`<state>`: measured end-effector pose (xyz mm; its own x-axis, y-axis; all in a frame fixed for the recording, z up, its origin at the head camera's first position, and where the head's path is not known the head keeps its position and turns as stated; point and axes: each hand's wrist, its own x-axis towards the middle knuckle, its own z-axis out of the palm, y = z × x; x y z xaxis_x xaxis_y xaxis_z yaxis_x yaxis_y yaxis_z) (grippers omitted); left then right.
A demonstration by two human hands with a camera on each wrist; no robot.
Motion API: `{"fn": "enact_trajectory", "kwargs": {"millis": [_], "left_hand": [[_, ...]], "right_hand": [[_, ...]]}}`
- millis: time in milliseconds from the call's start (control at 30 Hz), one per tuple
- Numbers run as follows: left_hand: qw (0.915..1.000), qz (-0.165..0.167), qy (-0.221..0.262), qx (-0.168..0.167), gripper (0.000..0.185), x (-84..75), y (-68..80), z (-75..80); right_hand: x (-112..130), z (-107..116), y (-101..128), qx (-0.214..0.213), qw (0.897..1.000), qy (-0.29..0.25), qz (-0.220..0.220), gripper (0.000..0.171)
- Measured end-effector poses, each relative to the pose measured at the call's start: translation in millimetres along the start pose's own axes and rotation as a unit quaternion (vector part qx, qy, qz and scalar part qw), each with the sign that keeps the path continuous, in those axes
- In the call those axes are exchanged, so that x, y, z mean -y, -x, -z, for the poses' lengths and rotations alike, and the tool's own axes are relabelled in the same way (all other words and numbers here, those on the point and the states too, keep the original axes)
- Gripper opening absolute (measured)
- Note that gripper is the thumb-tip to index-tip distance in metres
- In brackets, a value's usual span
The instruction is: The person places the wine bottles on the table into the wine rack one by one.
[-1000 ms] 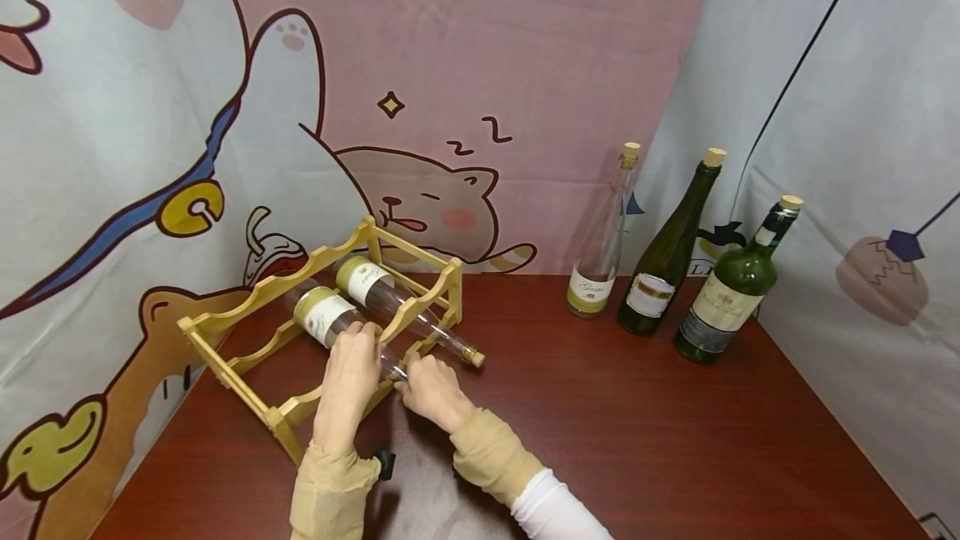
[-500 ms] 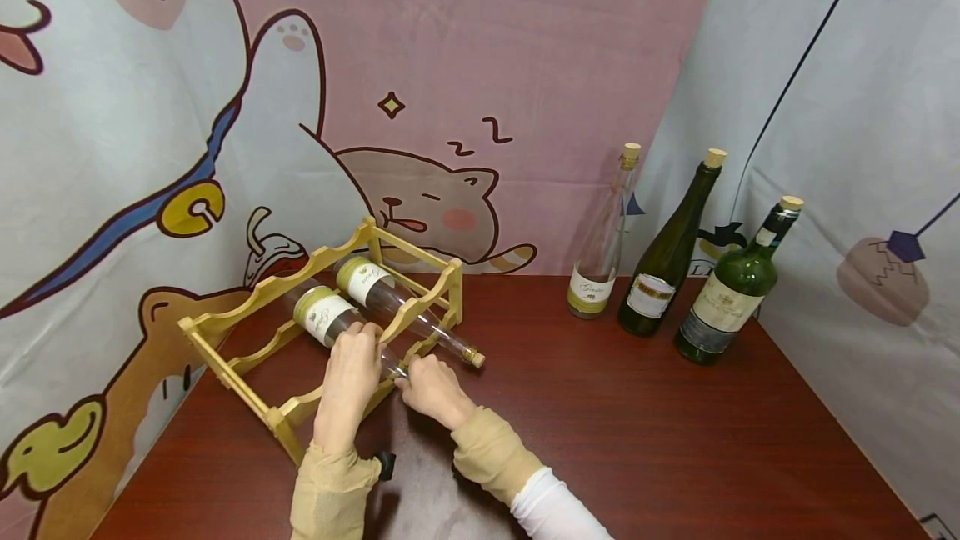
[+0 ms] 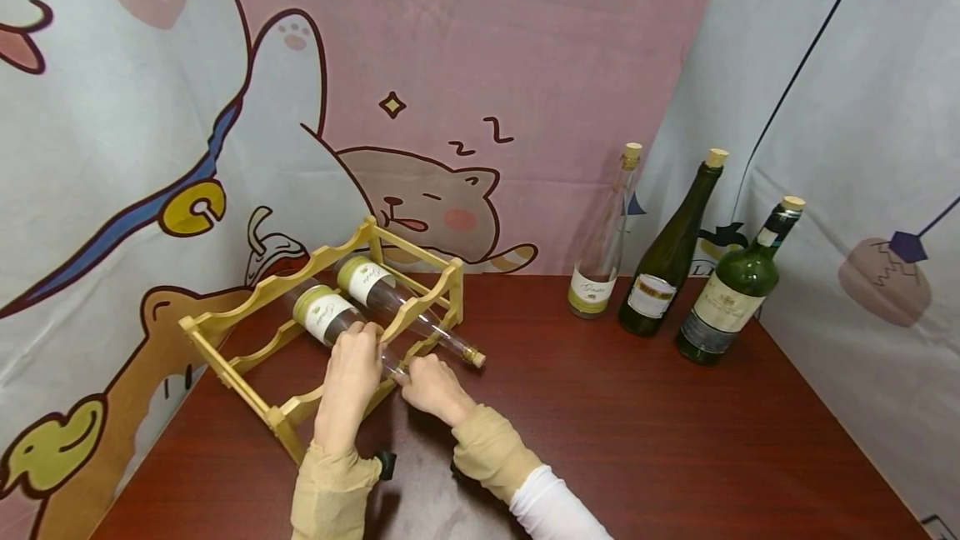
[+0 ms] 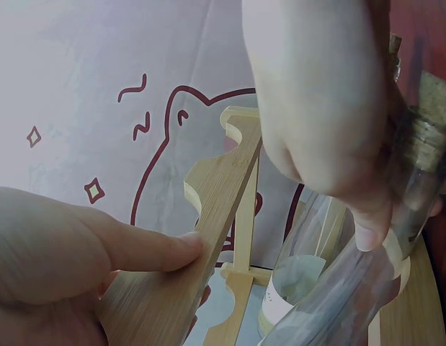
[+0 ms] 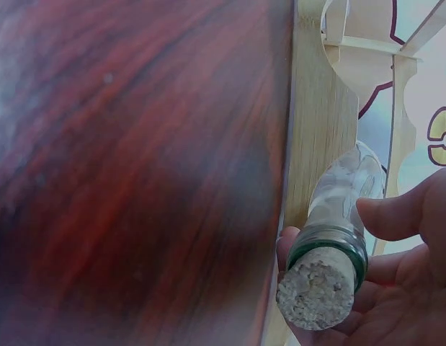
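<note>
A light wooden wine rack (image 3: 279, 423) stands at the left of the table. My left hand (image 3: 351, 369) grips its upper front rail, with the thumb lying on the scalloped rail (image 4: 224, 191) in the left wrist view. My right hand (image 3: 437, 390) holds the neck of a clear wine bottle (image 3: 321, 312), which lies in the lower level under that rail. The right wrist view shows the bottle's cork (image 5: 316, 290) facing me, fingers beneath the neck and the thumb beside it. Another clear bottle (image 3: 367, 280) lies next to it, its corked neck sticking out in front.
At the back right stand three corked bottles: a clear bottle (image 3: 592, 286), a slim dark green bottle (image 3: 651, 294) and a wider green bottle (image 3: 723, 307). The reddish-brown table (image 3: 600, 440) meets a printed cloth (image 3: 570, 65) behind the rack.
The held bottle has turned a little about its length, so its label lettering has shifted. My right hand has shifted very slightly; my left hand stays on the rail.
</note>
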<state>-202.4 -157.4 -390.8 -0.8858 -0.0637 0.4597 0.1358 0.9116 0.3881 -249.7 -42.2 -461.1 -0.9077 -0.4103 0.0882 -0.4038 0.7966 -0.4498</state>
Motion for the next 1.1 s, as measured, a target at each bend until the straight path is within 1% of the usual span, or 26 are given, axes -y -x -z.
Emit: {"fn": "enact_trajectory", "kwargs": {"millis": [167,433,767,1100], "left_hand": [[1.0000,0.001,0.001,0.001,0.012,-0.7,-0.2,-0.1],[1.0000,0.002,0.001,0.003,0.012,-1.3,-0.4,0.2],[1.0000,0.004,0.003,0.003,0.012,-0.5,0.1,0.1],[1.0000,-0.002,0.002,-0.001,0.012,-0.5,0.1,0.1]], "right_hand": [[-0.6,-0.3,-1.3,0.008,1.000,-0.020,-0.003,0.034],[-1.9,0.4,-3.7,0.021,0.999,-0.037,-0.014,0.035],[-2.9,0.4,-0.5,0.036,0.997,-0.060,-0.021,0.034],[-9.7,0.9,2.6,0.023,0.998,-0.056,0.003,0.033]]}}
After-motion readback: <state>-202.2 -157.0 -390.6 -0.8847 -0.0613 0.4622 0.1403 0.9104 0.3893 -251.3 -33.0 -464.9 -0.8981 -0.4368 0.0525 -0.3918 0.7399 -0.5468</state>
